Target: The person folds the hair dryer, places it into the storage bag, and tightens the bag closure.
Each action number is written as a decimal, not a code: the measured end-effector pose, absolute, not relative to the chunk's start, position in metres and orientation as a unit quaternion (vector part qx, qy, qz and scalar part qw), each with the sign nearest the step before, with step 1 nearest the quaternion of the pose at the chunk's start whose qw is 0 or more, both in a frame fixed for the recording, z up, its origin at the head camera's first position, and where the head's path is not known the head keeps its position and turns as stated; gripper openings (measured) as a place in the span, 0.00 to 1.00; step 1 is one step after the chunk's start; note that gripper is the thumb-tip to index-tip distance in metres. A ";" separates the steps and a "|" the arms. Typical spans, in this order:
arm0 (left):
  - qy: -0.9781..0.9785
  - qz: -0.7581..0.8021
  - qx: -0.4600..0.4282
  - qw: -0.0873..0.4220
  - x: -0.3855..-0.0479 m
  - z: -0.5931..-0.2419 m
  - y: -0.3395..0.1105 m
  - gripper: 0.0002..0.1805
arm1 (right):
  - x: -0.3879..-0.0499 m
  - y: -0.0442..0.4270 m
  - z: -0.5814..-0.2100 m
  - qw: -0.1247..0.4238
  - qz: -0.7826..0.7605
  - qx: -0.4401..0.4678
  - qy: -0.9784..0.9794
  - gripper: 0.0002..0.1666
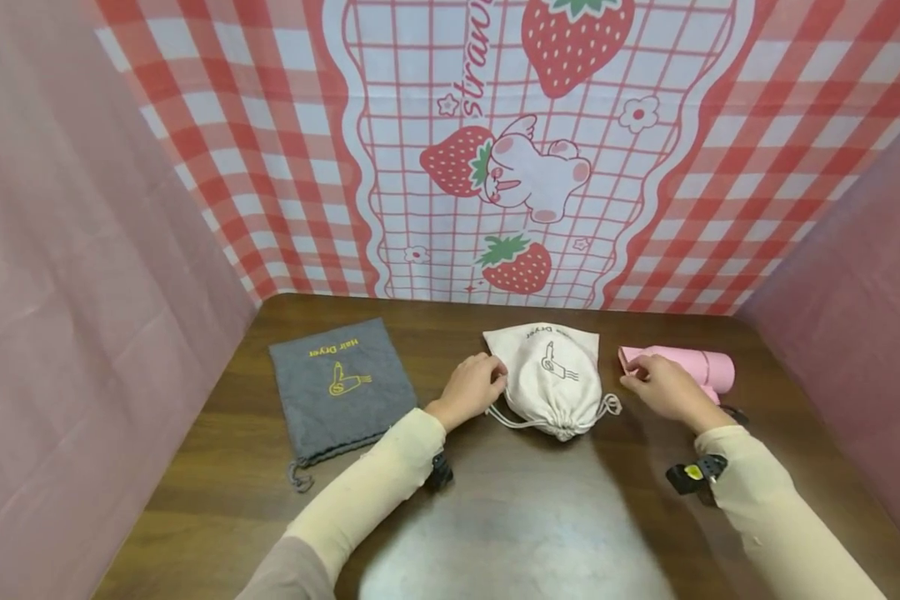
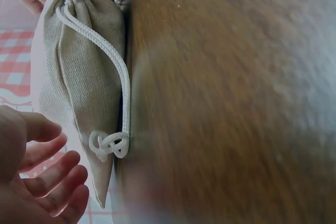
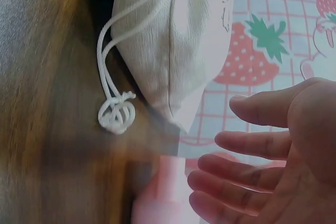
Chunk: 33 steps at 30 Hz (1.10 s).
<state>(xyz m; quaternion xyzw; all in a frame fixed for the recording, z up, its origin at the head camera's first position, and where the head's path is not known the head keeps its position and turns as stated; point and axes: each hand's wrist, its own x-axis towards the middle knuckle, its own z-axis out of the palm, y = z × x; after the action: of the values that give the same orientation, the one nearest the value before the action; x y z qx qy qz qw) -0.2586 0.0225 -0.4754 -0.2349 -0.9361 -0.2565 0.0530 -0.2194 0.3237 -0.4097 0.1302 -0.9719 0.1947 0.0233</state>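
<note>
A cream drawstring bag (image 1: 558,396) lies plump on the table, its neck gathered toward the person and a hair dryer drawing printed on top. Close by its left side is my left hand (image 1: 468,388), fingers loosely bent; in the left wrist view nothing is in the hand (image 2: 44,177). My right hand (image 1: 666,388) hovers to the right of the bag, in front of a pink hair dryer (image 1: 720,372) and partly hiding it. The right wrist view shows relaxed fingers (image 3: 236,174) apart from the bag, whose knotted cord (image 3: 116,115) hangs beside it.
A flat grey drawstring bag (image 1: 360,421) with yellow "Hair Dryer" lettering lies on the left of the wooden table (image 1: 510,533). Behind hangs a red-and-white strawberry cloth (image 1: 292,167). Pink cloth walls stand on both sides.
</note>
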 end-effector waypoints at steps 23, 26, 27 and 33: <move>-0.911 -0.320 -0.245 0.088 -0.252 -0.455 0.056 0.13 | -0.178 0.415 -0.416 -0.023 0.184 -0.115 -0.976 0.43; -0.911 -0.316 -0.247 0.101 -0.249 -0.450 0.062 0.13 | -0.176 0.421 -0.421 -0.021 0.191 -0.131 -0.973 0.45; -0.910 -0.315 -0.247 0.105 -0.249 -0.449 0.064 0.13 | -0.175 0.423 -0.422 -0.019 0.190 -0.134 -0.973 0.45; -0.908 -0.309 -0.256 0.118 -0.245 -0.447 0.073 0.12 | -0.173 0.434 -0.429 -0.061 0.187 -0.140 -0.970 0.48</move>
<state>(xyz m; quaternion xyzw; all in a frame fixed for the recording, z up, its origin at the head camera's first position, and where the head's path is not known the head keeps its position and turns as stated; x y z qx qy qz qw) -0.2454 0.0729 -0.4466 -0.2559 -0.9085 -0.3087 0.1180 -0.1731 0.4341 -0.4295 -0.1403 -0.9703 0.1874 -0.0612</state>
